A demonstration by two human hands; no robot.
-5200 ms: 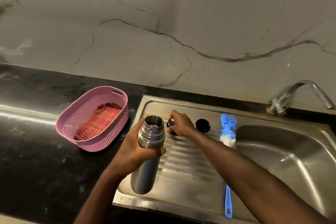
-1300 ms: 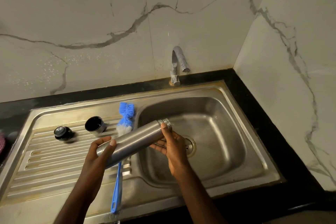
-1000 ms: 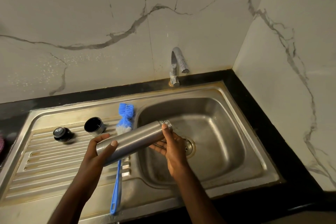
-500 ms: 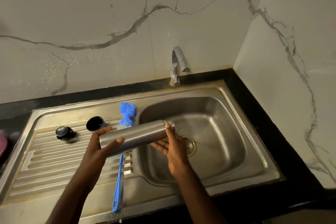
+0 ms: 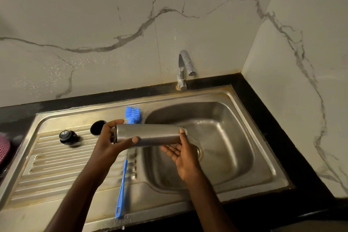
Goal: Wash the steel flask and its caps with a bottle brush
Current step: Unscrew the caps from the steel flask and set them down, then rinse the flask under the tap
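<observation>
A: Head view, looking down on the sink (image 5: pixel 250 103). Steel flask (image 5: pixel 148 134) held level over the near-left edge of the basin, mouth toward the drain, base gripped in the left hand (image 5: pixel 111 142), fingers and thumb curled round the bottom end.

B: And the right hand (image 5: pixel 183 153)?

A: Spread, palm up, just under the neck; thumb resting against the flask beside the mouth. Supporting, not clasping. Something glinting at the mouth, maybe water; hard to tell.

B: Step in hand, probably emptying or tipping out before scrubbing?

A: Looks so. Best to tilt the mouth lower, well over the basin, so nothing runs onto the drainboard. Firm hold on the base, wet steel likely slippery.

B: Then the bottle brush (image 5: pixel 125 158)?

A: Lying on the drainboard, blue bristles partly hidden behind the flask, handle running toward the near rim. Within easy reach for the right hand once free.

B: Caps?

A: Both on the drainboard, left of the flask: black stopper (image 5: pixel 67 136) and cup cap (image 5: pixel 97 128), unwashed by the look. Tap (image 5: pixel 185 68) not running.
</observation>
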